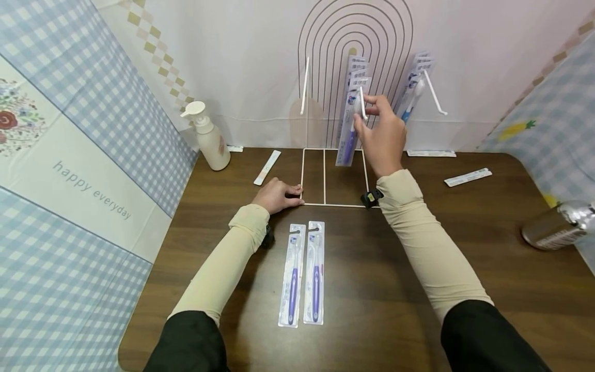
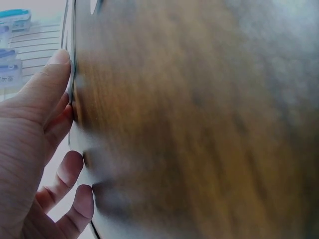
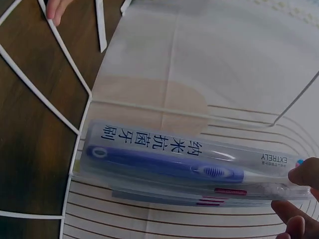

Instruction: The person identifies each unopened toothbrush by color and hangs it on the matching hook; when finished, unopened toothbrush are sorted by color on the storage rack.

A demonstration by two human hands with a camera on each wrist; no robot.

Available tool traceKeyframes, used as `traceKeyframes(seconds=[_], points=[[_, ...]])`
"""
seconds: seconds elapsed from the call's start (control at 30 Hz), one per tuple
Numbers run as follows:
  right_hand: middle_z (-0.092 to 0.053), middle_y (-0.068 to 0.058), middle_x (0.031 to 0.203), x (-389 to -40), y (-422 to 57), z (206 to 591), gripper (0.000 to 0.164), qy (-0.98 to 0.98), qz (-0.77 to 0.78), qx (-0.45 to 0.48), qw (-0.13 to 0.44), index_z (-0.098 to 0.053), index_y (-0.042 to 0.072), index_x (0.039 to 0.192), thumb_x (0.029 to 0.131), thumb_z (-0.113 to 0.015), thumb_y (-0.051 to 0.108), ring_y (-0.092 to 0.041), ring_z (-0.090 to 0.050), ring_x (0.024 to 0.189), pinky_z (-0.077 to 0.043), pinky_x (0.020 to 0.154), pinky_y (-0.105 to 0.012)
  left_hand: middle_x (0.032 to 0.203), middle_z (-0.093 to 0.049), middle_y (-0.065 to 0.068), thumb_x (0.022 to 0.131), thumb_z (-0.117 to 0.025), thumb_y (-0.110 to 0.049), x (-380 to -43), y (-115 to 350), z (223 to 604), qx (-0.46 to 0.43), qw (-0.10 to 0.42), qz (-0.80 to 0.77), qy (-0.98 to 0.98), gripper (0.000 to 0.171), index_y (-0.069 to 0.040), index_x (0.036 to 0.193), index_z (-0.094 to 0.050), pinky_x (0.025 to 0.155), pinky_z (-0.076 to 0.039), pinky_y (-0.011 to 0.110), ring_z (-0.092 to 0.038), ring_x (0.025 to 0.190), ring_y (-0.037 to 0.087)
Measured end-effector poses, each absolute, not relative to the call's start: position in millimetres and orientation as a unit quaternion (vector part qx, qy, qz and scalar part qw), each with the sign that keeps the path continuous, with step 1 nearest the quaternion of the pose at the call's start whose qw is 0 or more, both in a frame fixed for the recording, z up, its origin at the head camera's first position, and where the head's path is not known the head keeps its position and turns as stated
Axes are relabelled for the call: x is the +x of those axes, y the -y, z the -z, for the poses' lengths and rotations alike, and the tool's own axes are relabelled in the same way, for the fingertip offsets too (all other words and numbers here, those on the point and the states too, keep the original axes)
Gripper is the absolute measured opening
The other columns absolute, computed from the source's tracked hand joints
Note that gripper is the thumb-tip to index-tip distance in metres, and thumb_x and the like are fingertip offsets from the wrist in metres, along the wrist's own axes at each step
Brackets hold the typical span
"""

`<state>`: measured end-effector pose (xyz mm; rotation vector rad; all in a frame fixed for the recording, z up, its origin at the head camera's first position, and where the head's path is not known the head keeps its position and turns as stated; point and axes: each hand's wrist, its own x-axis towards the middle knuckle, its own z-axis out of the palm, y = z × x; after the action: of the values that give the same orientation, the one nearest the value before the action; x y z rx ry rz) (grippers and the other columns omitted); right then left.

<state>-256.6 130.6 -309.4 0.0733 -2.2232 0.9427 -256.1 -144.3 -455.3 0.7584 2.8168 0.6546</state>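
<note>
A white wire rack (image 1: 324, 178) has its base on the table and hooks rising above it. My left hand (image 1: 277, 196) pinches the left side of this base between thumb (image 2: 55, 74) and fingers. On the middle hook hangs a stack of packaged toothbrushes; my right hand (image 1: 385, 137) pinches the front one, a purple packaged toothbrush (image 3: 169, 162), near its top. Another group, with a blue packaged toothbrush (image 1: 409, 103) in front, hangs at the right hook. Two purple packaged toothbrushes (image 1: 292, 279) lie side by side on the table, nearer to me.
A pump bottle (image 1: 214, 142) stands at the back left. Thin white packets lie about the table, one (image 1: 267, 167) left of the rack and one (image 1: 467, 177) to the right. A silver can (image 1: 555, 227) is at the right edge. Patterned cloth (image 1: 241, 62) hangs behind.
</note>
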Motion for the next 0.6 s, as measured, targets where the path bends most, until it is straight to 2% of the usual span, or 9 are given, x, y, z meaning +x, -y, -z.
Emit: traceKeyframes(seconds=[0.3,0.47,0.53,0.6], points=[[-0.078,-0.008,0.119,-266,-133,308,0.036,0.871,-0.356,0.012,0.337,-0.068,0.016,0.132,0.098,-0.077,0.021,-0.037,-0.076,0.099,-0.052,0.076,-0.048,0.143,-0.062,-0.008,0.094,-0.080,-0.045,-257,143,457,0.254,0.080,-0.214,-0.940,0.045,-0.025,0.134,-0.073,0.107,-0.041,0.034,-0.062,0.128,0.021],[-0.077,-0.010,0.122,-262,-134,308,0.040,0.866,-0.360,0.018,0.348,-0.067,0.017,0.134,0.096,-0.079,0.019,-0.037,-0.075,0.097,-0.043,0.068,-0.037,0.143,-0.063,-0.008,0.094,-0.081,-0.044,-257,143,455,0.253,0.077,-0.214,-0.940,0.044,-0.024,0.133,-0.074,0.106,-0.041,0.034,-0.062,0.128,0.021],[-0.077,-0.010,0.122,-257,-135,309,0.041,0.860,-0.366,0.022,0.354,-0.067,0.016,0.134,0.095,-0.079,0.017,-0.036,-0.072,0.091,-0.037,0.065,-0.035,0.142,-0.063,-0.008,0.094,-0.081,-0.044,-257,143,455,0.253,0.077,-0.214,-0.940,0.044,-0.023,0.132,-0.074,0.107,-0.041,0.034,-0.062,0.128,0.021],[-0.078,-0.011,0.119,-251,-135,312,0.040,0.855,-0.373,0.027,0.358,-0.069,0.013,0.131,0.093,-0.080,0.015,-0.035,-0.071,0.092,-0.042,0.068,-0.037,0.143,-0.063,-0.008,0.094,-0.081,-0.044,-257,144,455,0.252,0.078,-0.215,-0.940,0.044,-0.024,0.132,-0.074,0.107,-0.041,0.034,-0.062,0.128,0.020]])
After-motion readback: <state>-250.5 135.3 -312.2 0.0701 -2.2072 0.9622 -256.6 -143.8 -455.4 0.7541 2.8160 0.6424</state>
